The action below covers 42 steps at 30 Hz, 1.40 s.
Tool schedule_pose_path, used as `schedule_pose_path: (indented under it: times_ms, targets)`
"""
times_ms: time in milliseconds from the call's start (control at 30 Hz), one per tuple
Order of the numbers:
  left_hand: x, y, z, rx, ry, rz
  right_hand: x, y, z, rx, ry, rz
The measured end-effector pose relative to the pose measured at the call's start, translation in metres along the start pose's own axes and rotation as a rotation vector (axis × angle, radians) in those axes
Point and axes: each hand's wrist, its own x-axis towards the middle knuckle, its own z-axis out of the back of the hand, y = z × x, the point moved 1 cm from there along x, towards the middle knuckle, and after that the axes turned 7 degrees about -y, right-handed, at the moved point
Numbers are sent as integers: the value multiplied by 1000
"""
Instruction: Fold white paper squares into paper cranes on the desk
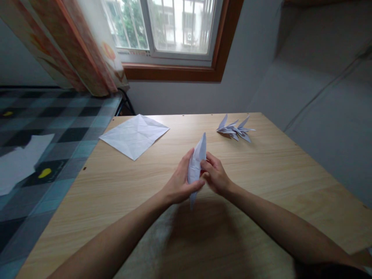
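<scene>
A folded white paper (196, 159), long and pointed at both ends, is held above the middle of the wooden table. My left hand (183, 179) grips it from the left, with the thumb across its lower part. From the right, my right hand (214, 173) pinches its edge between thumb and fingers. The fingers behind the paper are partly hidden. Beyond my hands, on the right, lie several folded paper pieces with pointed tips (236, 128). A creased, unfolded paper sheet (135, 135) lies flat at the back left.
The wooden table (139, 232) ends at a wall below a barred window (180, 27). To the left is a bed with a checked cover (72, 133), with torn-edged white paper (20, 164) on it. A patterned curtain (69, 42) hangs at the upper left.
</scene>
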Motion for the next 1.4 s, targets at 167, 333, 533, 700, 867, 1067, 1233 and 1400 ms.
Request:
schedule_pose_path:
  times_ms: [167, 333, 533, 700, 867, 1067, 1233, 1400]
  targets:
    - [0, 0, -1, 11, -2, -16, 0, 3, 2, -32, -34, 35]
    - [0, -1, -2, 13, -2, -31, -1, 3, 3, -70, -80, 65]
    - [0, -4, -2, 90, -39, -45, -1, 1, 3, -176, -180, 180]
    - [-1, -5, -2, 179, 6, -82, -4, 6, -3, -312, -285, 164]
    - [-1, -1, -2, 153, -11, -110, -5, 10, -2, -444, -296, 254]
    - [3, 4, 6, 47, -58, -152, 0, 7, 5, -584, -302, 402]
    - [3, 3, 2, -10, 20, -157, -2, 8, 0, -675, -250, 486]
    - [2, 4, 2, -20, -47, -123, -3, 8, 2, -712, -245, 543]
